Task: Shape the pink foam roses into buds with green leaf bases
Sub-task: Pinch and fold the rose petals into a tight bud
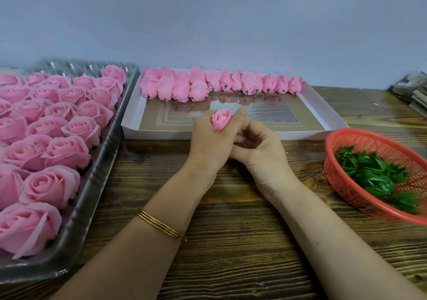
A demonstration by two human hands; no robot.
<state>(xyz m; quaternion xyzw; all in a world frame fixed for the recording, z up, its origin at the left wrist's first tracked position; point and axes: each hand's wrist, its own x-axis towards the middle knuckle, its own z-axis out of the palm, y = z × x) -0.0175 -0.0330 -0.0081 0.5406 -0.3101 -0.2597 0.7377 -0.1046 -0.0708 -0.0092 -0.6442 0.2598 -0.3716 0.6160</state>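
Right, the left hand (209,145) has its fingers wrapped round one pink rose (221,119), held over the bench (231,253) just in front of the white box (318,108), with only the petal tip poking out of the fist. The right hand (261,154) is tucked against it, fingers curled (whether it's pinching the stem end underneath, I can't tell). That foam looks feather-light and soft, likely to crease or tear if crushed, so an even squeeze round the outer petals seems right, gripping at the firmer base. Green leaves (374,175) wait in the red basket (335,142), well apart.
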